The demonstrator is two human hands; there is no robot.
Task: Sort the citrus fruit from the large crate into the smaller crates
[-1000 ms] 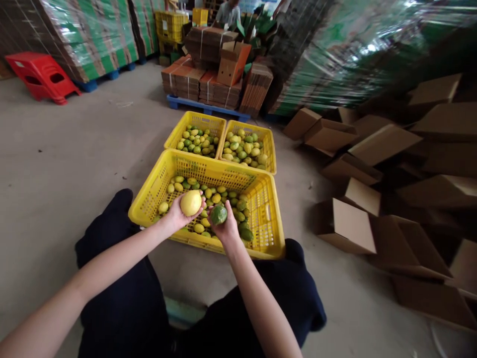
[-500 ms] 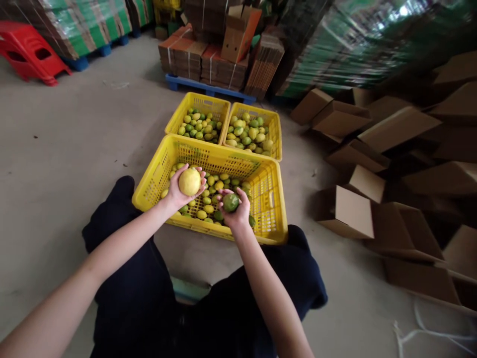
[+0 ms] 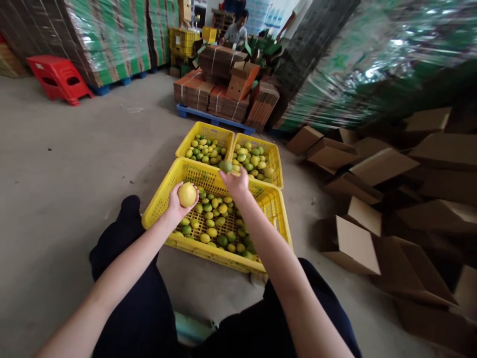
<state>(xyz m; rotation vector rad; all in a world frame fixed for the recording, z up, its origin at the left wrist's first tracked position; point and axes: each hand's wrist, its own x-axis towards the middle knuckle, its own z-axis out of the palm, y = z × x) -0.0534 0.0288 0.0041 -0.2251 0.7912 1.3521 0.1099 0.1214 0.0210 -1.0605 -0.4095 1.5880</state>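
Note:
My left hand [image 3: 174, 203] is wrapped round a large yellow lemon [image 3: 187, 194] above the left side of the big yellow crate [image 3: 216, 257]. My right hand [image 3: 237, 184] reaches over that crate's far rim, its fingers spread. A green lemon [image 3: 225, 166], slightly blurred, is just beyond those fingertips and looks to be out of the hand's hold. Inside the big crate lie many yellow and green lemons [image 3: 211, 232]. Behind it, side by side, stand a left yellow crate [image 3: 185, 140] and a right yellow crate [image 3: 276, 164], both holding more lemons.
Open cardboard boxes [image 3: 357, 243] are heaped on the right. Flattened cartons [image 3: 227, 105] rest on a blue pallet [image 3: 214, 119] beyond the crates. A red stool [image 3: 61, 77] stands far left near wrapped pallets [image 3: 115, 40]. Two other people [image 3: 236, 35] are at the back.
My right hand has moved forward from over the big crate to its far rim and opened, with the green lemon leaving it. My left hand keeps the yellow lemon. The view has tilted up.

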